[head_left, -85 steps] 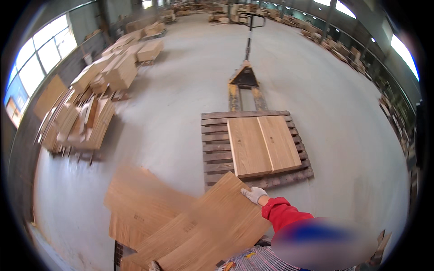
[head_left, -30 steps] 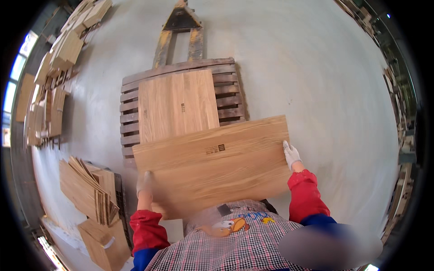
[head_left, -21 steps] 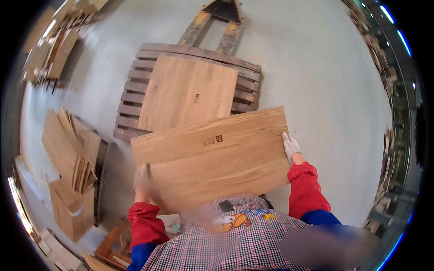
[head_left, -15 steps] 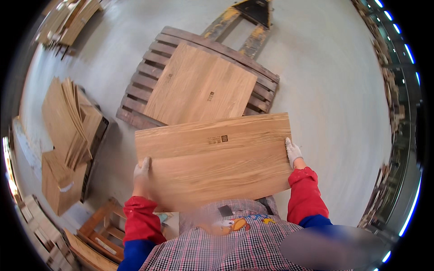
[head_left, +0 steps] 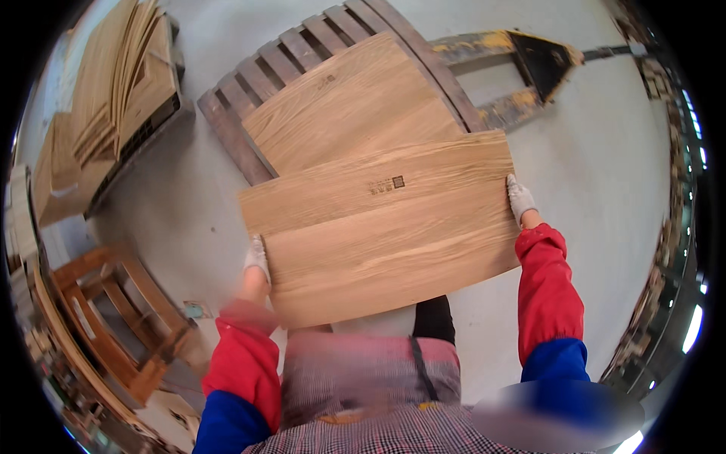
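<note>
A wide wooden board (head_left: 393, 234) with a small dark printed mark is held up in front of my body. My left hand (head_left: 257, 259), in a whitish glove, grips its left edge. At the right edge my right hand (head_left: 521, 200), gloved the same way, is closed on it; the fingers under the board are hidden. Beyond it another wooden board (head_left: 348, 102) lies flat on a slatted wooden pallet (head_left: 257, 76). The held board's far edge covers the near part of that one in the picture; whether they touch I cannot tell.
A worn yellow and black pallet jack (head_left: 541, 64) stands with its forks at the pallet's right side. Stacked wooden panels (head_left: 128, 83) rest on a low base at the far left. A brown wooden frame (head_left: 113, 318) is at the near left.
My view has turned, so the pallet, pallet jack and panel stack appear elsewhere in the picture. Both hands still hold the board, now with more floor showing between it and my apron.
</note>
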The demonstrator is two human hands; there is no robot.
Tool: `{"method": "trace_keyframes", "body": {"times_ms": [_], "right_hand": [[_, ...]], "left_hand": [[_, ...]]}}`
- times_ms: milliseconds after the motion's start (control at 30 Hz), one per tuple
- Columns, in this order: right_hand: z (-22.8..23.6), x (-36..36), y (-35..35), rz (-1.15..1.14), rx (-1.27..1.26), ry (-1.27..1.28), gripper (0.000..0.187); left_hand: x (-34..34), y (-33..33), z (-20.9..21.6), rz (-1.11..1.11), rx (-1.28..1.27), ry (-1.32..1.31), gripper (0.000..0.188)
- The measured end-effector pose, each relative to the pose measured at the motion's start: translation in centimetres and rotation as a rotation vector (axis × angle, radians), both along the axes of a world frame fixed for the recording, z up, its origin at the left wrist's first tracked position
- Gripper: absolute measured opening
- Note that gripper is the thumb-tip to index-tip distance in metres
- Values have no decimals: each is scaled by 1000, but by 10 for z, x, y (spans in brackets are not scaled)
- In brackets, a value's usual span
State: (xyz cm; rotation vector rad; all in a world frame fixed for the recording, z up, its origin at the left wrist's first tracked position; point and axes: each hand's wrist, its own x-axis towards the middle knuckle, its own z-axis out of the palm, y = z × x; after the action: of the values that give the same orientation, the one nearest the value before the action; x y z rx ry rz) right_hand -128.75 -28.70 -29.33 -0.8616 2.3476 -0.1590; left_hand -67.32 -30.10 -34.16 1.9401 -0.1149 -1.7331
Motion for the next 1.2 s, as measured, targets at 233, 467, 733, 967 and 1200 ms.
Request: {"method": "trace_keyframes", "body": {"times_ms": [233,467,733,967,1200], "right_hand": [[-144,-59,-86,115,-30,-87,73],[-204,-58,-121,83,-27,-216,69],[-248,-86,-133,-16,-15,-295,63],[-249,-67,-137,-32,-53,-364,63],[-196,-42,-120,395,-139,484,53]], "left_hand": [[-63,65,-133,233,43,1,60],[-84,87,-195,123,153,-279,57],[-92,80,-201,-319,292,-520,63],[-76,82,-193,-263,349,-402,57],[-63,47,-155,-958,320,-526,57]]}}
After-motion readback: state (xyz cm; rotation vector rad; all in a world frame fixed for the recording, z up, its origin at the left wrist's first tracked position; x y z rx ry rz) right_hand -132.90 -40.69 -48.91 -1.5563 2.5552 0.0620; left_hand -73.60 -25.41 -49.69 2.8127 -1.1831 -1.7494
